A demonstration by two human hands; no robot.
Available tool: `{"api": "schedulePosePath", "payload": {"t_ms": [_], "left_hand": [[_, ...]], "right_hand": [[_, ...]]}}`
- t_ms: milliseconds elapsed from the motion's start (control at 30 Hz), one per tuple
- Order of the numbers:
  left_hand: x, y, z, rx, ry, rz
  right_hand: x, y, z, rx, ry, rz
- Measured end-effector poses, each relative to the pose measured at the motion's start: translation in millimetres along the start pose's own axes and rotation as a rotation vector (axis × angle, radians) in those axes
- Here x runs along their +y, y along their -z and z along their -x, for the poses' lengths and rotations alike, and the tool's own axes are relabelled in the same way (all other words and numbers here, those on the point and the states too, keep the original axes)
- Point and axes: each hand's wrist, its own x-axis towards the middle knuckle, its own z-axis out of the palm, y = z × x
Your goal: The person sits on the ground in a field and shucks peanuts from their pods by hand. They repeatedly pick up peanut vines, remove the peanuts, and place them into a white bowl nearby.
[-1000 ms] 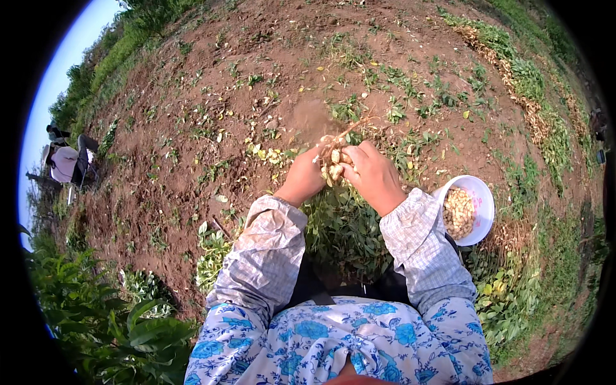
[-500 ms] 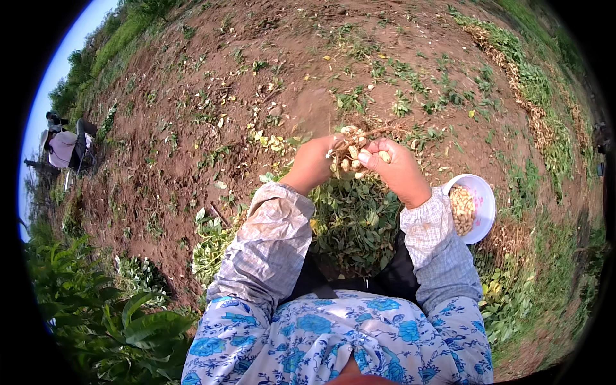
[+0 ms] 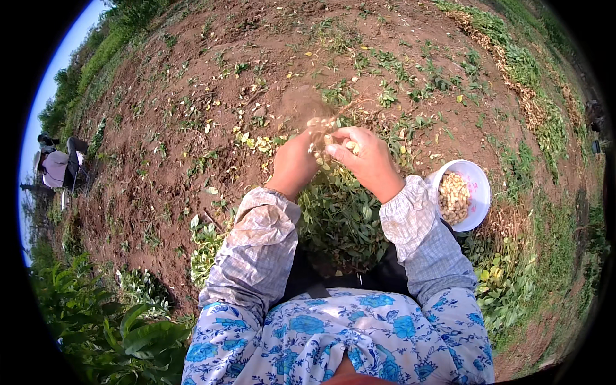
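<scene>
My left hand (image 3: pixel 292 165) is closed around a peanut plant's roots, where a cluster of pale peanuts (image 3: pixel 319 124) hangs, slightly blurred. Against the cluster, my right hand (image 3: pixel 369 158) pinches with thumb and fingers. A few loose peanuts (image 3: pixel 352 147) show inside its curled fingers. Green leaves of the plant (image 3: pixel 343 215) spread below both hands, over my lap. To the right of my right forearm stands a white bucket (image 3: pixel 480 192), partly filled with picked peanuts (image 3: pixel 453 197).
Brown soil (image 3: pixel 173 147) with scattered leaves stretches ahead. A row of pulled plants (image 3: pixel 526 70) lies at the far right. Another person (image 3: pixel 56 168) sits at the far left. Leafy green plants (image 3: pixel 128 340) grow at the lower left.
Both hands have shifted a little left within the view, along with the peanut cluster. The bucket also appears slightly further left and higher.
</scene>
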Motion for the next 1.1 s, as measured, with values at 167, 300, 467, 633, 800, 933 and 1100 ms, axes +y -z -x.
{"api": "schedulePosePath", "payload": {"t_ms": [167,300,467,633,800,933,1100], "left_hand": [[14,1,7,-0.003,-0.028,-0.045],[14,0,5,-0.039,-0.015,-0.024],[-1,8,1,-0.184,-0.197,0.041],[-9,-8,-2,-0.271,-0.376,0.255],[1,-20,-3,-0.304,-0.413,0.211],[-7,14,0,-0.393,-0.154,0.681],[-16,33,6,-0.623,-0.01,1.307]], "right_hand": [[1,7,-3,-0.025,0.067,0.256],[0,10,-1,-0.002,0.036,0.202],[3,29,-8,-0.258,0.05,0.163],[-2,64,3,-0.437,-0.226,-0.092],[10,90,27,-0.056,-0.32,-0.497],[66,151,40,0.403,-0.409,-0.644],[220,220,117,0.308,-0.663,0.419]]}}
